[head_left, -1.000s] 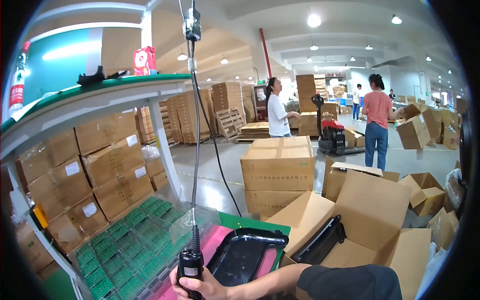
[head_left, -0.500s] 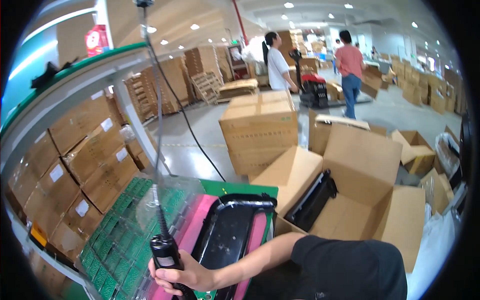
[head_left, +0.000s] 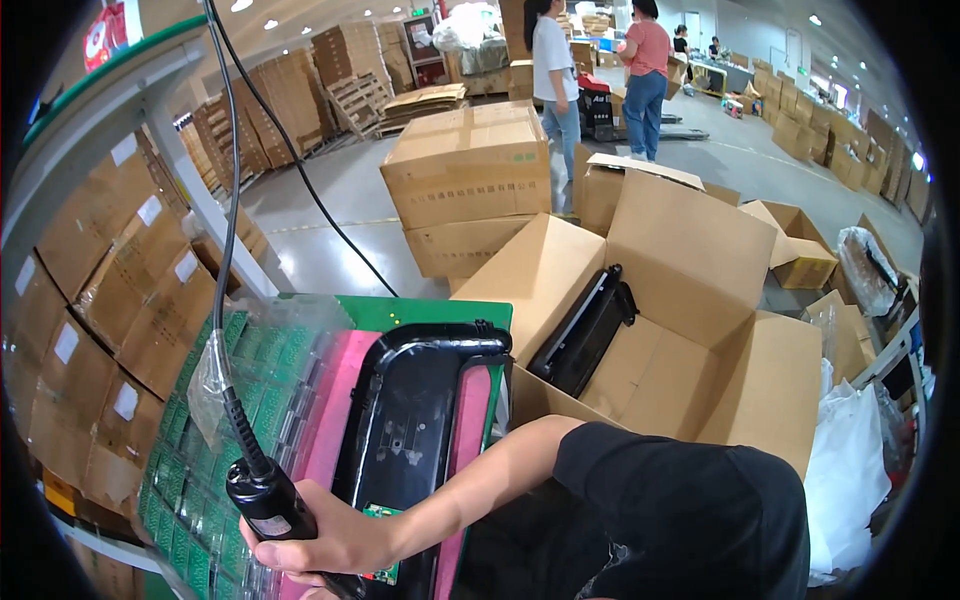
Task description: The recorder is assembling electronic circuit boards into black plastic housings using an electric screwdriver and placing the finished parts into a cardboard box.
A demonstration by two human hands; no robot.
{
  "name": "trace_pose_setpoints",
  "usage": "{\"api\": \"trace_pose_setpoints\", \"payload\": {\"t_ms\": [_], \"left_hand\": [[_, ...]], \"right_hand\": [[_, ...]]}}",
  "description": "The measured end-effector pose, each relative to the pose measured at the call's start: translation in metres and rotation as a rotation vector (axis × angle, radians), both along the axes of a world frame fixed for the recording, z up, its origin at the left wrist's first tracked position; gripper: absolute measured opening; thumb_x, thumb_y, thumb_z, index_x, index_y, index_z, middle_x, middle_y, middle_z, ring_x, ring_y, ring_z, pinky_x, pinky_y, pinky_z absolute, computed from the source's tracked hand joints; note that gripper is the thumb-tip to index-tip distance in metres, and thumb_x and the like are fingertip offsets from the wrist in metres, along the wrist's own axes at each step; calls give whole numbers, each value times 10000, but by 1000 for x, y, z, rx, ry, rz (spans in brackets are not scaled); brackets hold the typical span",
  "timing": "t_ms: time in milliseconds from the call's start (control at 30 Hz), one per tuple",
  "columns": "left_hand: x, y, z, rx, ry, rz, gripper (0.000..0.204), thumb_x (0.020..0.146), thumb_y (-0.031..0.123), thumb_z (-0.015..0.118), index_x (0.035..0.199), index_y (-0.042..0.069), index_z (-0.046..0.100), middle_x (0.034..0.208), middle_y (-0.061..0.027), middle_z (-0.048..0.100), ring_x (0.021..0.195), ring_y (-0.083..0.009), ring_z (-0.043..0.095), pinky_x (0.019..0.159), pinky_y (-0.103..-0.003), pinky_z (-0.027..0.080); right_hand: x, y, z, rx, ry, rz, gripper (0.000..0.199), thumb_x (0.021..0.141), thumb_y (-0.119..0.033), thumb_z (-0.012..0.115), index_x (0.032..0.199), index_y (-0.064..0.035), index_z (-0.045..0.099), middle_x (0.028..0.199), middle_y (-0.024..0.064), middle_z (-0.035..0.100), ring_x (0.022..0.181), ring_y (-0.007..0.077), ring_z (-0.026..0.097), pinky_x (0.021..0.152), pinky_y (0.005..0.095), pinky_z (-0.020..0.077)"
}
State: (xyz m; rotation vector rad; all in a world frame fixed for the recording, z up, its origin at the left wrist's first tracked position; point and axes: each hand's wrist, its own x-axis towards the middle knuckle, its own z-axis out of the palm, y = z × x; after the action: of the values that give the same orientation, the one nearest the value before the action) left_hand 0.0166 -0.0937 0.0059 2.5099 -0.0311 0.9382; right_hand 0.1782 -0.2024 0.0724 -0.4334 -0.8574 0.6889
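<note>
My right hand is closed around a black corded electric screwdriver, whose cable runs upward from its top. The tool's lower end is hidden by the hand and the frame's edge. Beneath my wrist, a small green circuit board shows within a long black plastic housing. That housing lies on a pink pad atop the green bench. To its left, a clear plastic tray holds several green circuit boards. My left hand is out of sight.
Right of the bench stands an open cardboard box with a black plastic part inside. Closed cartons are stacked beyond. A shelf frame rises at left. Two people stand farther back, near a red-and-black pallet truck.
My view has tilted down and shifted, so the scene sits higher. The screwdriver now leans more to the left in my right hand, and the circuit board has come into sight.
</note>
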Motion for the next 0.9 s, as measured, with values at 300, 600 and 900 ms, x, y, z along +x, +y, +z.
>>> {"api": "trace_pose_setpoints", "payload": {"t_ms": [300,600,900], "left_hand": [[3,8,-12,-74,-264,18,185,954,121,651,902,-57,655,859,-180,653,814,-354,639,797,-454,532],[11,3,-13,-387,-50,214,184,1040,87,459,962,-25,582,885,-99,637,833,-175,580,762,-308,476],[17,4,-8,-232,229,-88,115,821,39,735,899,1,660,854,-115,674,801,-278,639,744,-368,516]], "right_hand": [[2,-5,10,30,92,52,211,927,-188,635,883,-12,527,675,-1,535,524,66,502,498,239,404],[17,-9,-1,-69,-68,-254,206,834,-156,755,805,-49,581,661,-54,554,597,28,516,518,230,413],[74,-21,-13,-295,-446,-316,373,951,-379,562,1062,-23,537,884,173,632,524,138,546,552,279,464]]}}
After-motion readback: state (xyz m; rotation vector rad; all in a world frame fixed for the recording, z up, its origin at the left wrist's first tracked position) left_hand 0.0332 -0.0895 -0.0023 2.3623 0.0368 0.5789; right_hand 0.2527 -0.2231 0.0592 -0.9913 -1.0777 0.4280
